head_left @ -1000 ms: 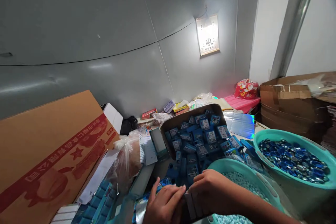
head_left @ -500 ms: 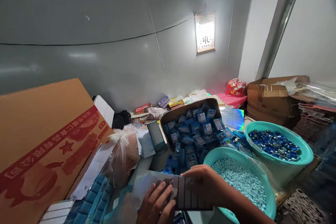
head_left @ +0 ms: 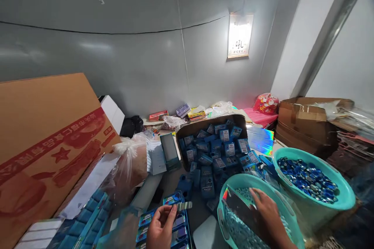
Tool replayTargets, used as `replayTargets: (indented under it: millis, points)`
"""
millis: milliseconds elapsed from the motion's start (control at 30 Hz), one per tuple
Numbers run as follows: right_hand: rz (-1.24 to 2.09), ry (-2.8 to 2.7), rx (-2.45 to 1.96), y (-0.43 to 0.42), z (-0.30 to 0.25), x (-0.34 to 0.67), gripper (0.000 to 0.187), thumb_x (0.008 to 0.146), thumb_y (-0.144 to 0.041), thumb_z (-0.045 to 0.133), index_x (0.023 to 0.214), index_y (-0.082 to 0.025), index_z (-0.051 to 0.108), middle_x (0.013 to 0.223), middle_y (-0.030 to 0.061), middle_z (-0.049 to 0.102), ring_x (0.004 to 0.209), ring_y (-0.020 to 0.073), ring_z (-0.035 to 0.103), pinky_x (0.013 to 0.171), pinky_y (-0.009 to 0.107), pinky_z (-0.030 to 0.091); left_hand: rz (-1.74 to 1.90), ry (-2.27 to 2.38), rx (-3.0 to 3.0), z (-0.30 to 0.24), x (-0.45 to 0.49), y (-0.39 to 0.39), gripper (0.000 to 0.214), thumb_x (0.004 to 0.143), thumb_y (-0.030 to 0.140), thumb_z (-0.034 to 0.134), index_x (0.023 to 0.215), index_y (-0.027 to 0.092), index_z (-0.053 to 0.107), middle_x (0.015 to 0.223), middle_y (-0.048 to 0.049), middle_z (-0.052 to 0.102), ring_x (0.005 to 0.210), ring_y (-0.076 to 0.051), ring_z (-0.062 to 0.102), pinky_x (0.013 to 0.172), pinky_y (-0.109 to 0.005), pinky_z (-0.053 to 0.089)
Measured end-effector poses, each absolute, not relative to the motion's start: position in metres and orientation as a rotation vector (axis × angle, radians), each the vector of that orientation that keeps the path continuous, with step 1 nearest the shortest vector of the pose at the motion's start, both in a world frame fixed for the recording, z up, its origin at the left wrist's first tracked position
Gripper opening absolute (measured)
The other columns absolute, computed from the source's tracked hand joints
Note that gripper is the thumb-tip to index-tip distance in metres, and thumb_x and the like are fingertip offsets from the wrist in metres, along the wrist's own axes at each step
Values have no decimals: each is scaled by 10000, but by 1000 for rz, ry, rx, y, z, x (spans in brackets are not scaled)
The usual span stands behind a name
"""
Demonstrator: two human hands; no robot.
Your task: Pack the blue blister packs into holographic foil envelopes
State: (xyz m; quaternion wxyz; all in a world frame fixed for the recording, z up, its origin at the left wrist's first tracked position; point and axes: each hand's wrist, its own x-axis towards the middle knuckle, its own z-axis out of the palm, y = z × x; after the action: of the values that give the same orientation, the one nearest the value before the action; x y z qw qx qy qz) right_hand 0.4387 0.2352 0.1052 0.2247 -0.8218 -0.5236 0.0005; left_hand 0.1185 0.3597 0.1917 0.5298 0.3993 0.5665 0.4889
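My left hand [head_left: 162, 223] is closed, thumb and fingers pinching a short, pale, shiny strip [head_left: 185, 205]. Below it stand several small blue printed boxes [head_left: 179, 235] in rows. My right hand [head_left: 267, 212] is over the front turquoise basin [head_left: 223, 227], with fingers bent around the edge of a dark, flat card [head_left: 238, 204] that has a bright corner. That card slants over the small light-blue pellets [head_left: 238, 225] in the basin. What the card is exactly I cannot make out.
Behind lies a carton [head_left: 182, 128] heaped with blue boxes [head_left: 217, 144]. A second turquoise basin [head_left: 346, 194] on the right holds shiny blue pieces. A big brown cardboard box [head_left: 52, 116] leans at left, near a knotted plastic bag [head_left: 130, 163].
My right hand has moved right, from the middle to over the front basin, with the dark card. My left hand has left the translucent sheet and now pinches a small strip.
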Motion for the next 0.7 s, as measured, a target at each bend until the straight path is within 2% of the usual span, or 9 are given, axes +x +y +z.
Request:
replayTargets:
  millis: [100,200,233,300,367,433,533,633,700]
  points:
    - [257,-1689,-1791,282,151,389,464,884,-202,511,1339,-176,598,1316,177,630,1214,311,581,1038,500,449,1175,1332,916,187,114,359,655,450,654,850,817,168,610,752,-27,695,788,-180,641,773,-289,501]
    - [752,-1684,-1393,331,189,332,538,882,-333,601,1407,-248,522,1355,115,603,1224,264,566,1039,427,447,1192,1326,887,183,113,362,616,524,639,831,856,176,598,768,-20,694,784,-178,654,764,-293,515]
    - [948,-1586,-1314,346,193,316,513,852,-380,639,1335,-217,583,1258,112,655,1136,252,612,979,393,480,1204,1327,882,182,114,365,606,533,634,828,857,176,596,762,-20,693,774,-182,661,755,-298,523]
    - [1237,-1394,-1227,372,190,291,354,781,-430,684,1004,-155,698,922,71,716,868,215,659,777,322,513,1240,1336,888,178,115,372,595,543,644,813,840,178,595,751,-27,696,755,-197,675,742,-317,539]
    - [1336,-1284,-1210,392,177,277,271,743,-430,679,728,-165,622,666,8,631,666,168,594,623,277,450,1280,1373,926,174,116,382,589,550,676,782,813,181,598,745,-43,707,744,-219,688,732,-339,550]
    - [1318,-1256,-1209,405,160,271,262,731,-410,664,659,-185,548,596,-24,554,601,141,526,575,263,384,1294,1455,1009,170,116,390,577,559,697,755,776,181,614,739,-66,717,752,-243,698,736,-354,549]
    - [1319,-1200,-1197,414,142,269,195,687,-330,675,763,-191,561,579,-63,484,570,123,458,554,254,319,1248,1610,1190,165,113,400,585,614,666,727,926,172,693,775,-83,742,785,-268,707,762,-369,537]
    - [1340,-1136,-1178,416,132,269,329,668,-259,654,968,-211,527,586,-101,445,553,116,416,545,246,286,1147,1717,1363,160,111,405,617,716,579,680,1198,194,683,825,-87,766,804,-284,718,779,-391,539]
    - [1362,-1109,-1161,418,127,268,341,660,-244,642,965,-219,493,590,-109,443,556,113,408,553,246,284,1084,1747,1452,155,110,406,535,763,526,649,1192,212,704,930,-118,778,871,-301,729,808,-405,552]
